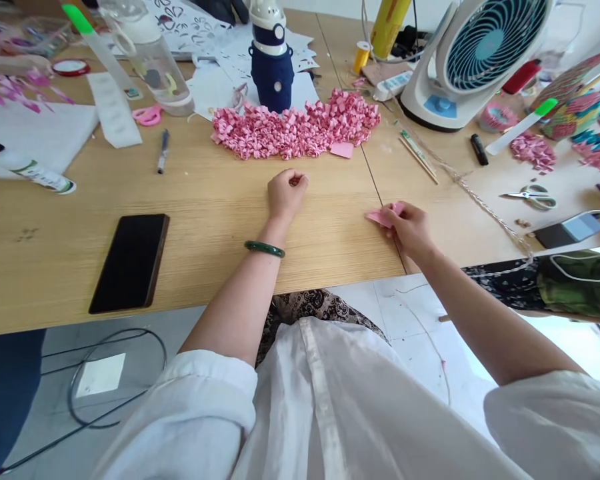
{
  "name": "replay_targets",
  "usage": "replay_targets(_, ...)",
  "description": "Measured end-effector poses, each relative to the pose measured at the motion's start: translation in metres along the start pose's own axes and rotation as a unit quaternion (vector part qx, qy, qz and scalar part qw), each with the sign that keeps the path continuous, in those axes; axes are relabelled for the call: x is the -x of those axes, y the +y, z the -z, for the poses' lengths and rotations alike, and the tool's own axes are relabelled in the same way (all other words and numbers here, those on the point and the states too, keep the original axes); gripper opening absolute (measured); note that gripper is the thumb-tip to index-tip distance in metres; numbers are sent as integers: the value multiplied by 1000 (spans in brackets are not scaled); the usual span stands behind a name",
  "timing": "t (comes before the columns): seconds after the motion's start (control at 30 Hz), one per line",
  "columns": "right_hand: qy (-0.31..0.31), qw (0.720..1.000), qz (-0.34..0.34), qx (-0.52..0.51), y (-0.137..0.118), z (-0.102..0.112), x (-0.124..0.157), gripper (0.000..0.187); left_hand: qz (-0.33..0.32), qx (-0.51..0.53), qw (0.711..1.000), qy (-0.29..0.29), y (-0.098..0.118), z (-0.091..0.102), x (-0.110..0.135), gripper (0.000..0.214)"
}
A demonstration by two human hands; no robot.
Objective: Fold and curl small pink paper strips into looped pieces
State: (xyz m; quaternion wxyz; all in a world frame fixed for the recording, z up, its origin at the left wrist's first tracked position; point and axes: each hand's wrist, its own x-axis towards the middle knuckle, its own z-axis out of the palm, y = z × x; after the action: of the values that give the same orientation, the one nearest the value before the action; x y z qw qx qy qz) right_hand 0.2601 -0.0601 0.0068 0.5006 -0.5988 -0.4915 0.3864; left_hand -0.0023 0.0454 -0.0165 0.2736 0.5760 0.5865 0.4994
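Pink paper [383, 215], a small folded bit, lies on the table [215, 207] nr the front edge, right of centre. R hand [409, 228] has it pinched: thumb & fingertips closed on its right end, the rest flat on the wood. L hand [286, 192] rests on the table to the left, well apart from the paper, fingers curled together in a loose fist, knuckles up. A pink speck shows at the fingertips, but can't tell if anything is inside. Green bangle [264, 249] sits on the L wrist. Beyond the L hand, near but not touching, a wide pile [300, 127] of pink folded pieces spreads across mid-table, w/ one flat pink square [341, 150] at its right front. Navy bottle [271, 63] stands upright just behind the pile. Black phone [130, 261] lies face up nr the front edge, well left of the L hand; pen [163, 151] lies further back on that side. Far right: white fan [473, 53] w/ teal grille at the back, scissors [533, 197] flat on the table, and a twisted cord [480, 203] running diagonally btw them and the R hand. White sleeves cover both upper arms.
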Motion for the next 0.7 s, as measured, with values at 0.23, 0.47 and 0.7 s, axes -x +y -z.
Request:
replay_targets(0.23,111,988,21,101,3,19,43,28,-6,-21,1000,-18,1,-4,-1,12)
replay_targets(0.47,119,989,5,82,8,17,29,23,-19,16,999,-32,-1,-2,2,10)
replay_targets(0.7,142,986,-13,83,7,12,29,21,-14,21,998,-58,-2,3,2,11)
